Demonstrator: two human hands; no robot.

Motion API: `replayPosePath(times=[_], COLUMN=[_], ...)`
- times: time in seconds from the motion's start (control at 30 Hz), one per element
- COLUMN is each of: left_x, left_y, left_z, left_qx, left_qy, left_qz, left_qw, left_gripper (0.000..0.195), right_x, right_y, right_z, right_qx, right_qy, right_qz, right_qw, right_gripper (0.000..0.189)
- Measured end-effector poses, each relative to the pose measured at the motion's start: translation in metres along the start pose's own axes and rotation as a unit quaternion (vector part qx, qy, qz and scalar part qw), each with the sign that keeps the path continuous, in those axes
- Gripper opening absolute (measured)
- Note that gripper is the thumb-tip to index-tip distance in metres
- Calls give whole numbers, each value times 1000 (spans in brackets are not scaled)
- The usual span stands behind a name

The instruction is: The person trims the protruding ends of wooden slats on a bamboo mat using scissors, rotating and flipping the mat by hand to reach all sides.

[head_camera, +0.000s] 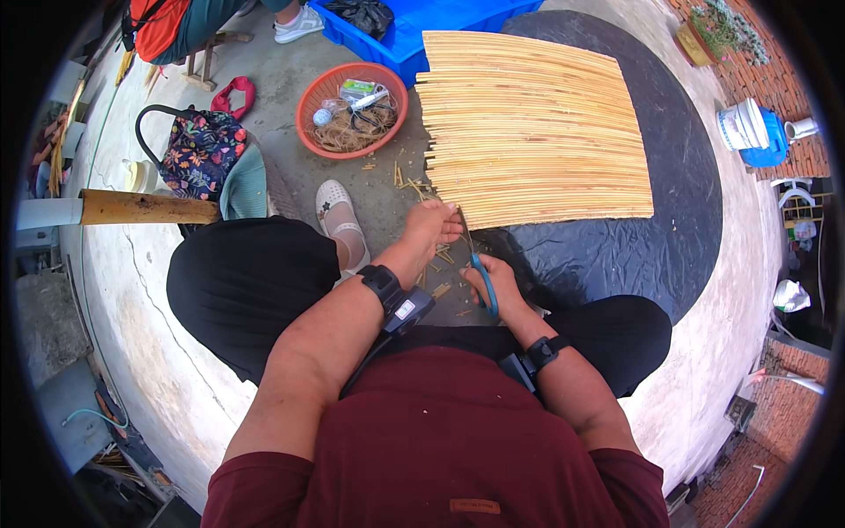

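A mat of pale yellow stalks laid side by side (pixel 535 132) rests on a round surface covered in black plastic sheet (pixel 686 152). Its left edge is uneven. At the mat's near left corner is my left hand (pixel 432 228), its fingertips by the stalk ends; whether they pinch a stalk cannot be told. My right hand (pixel 496 284) holds scissors with blue handles (pixel 487 280), their blades pointing up to that same corner, close to my left fingers. Short cut stalk pieces (pixel 441 290) lie scattered on the ground below and left of the mat.
An orange plastic basket (pixel 310 142) holds tangled fibre, a ball of string and black-handled scissors. Behind it stands a blue crate (pixel 422 20) with a black bag. A floral bag (pixel 204 148) and a bamboo pole (pixel 148 207) are at the left. Another person (pixel 198 30) sits at the upper left.
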State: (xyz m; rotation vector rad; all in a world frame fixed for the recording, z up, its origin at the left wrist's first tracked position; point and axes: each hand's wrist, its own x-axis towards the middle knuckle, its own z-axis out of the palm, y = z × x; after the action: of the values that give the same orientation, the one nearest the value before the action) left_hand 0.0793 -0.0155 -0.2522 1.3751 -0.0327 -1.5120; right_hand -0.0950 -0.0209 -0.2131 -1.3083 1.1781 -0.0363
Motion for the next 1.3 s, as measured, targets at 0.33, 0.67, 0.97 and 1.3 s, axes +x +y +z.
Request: replayPosePath(times=[0.33,0.67,0.97,1.3], left_x=[-1,0,0,2], left_y=[-1,-2,-2,-4], left_z=[1,2,2,2], left_qx=[3,3,4,3], left_qy=[-15,-12,-6,-4], left_qz=[2,0,-4,-4], left_qw=[1000,1000,1000,1000], left_gripper=[13,13,13,12], right_x=[-8,-3,-6,-6], right_y=[-4,7,2,6], right_z=[-2,-4,-4,-6], right_qx=[-31,16,-4,77], right_qy=[19,-19,-15,-49], right_qz=[6,7,13,21], right_qw=[999,1000,1000,996], right_gripper=[21,19,19,20])
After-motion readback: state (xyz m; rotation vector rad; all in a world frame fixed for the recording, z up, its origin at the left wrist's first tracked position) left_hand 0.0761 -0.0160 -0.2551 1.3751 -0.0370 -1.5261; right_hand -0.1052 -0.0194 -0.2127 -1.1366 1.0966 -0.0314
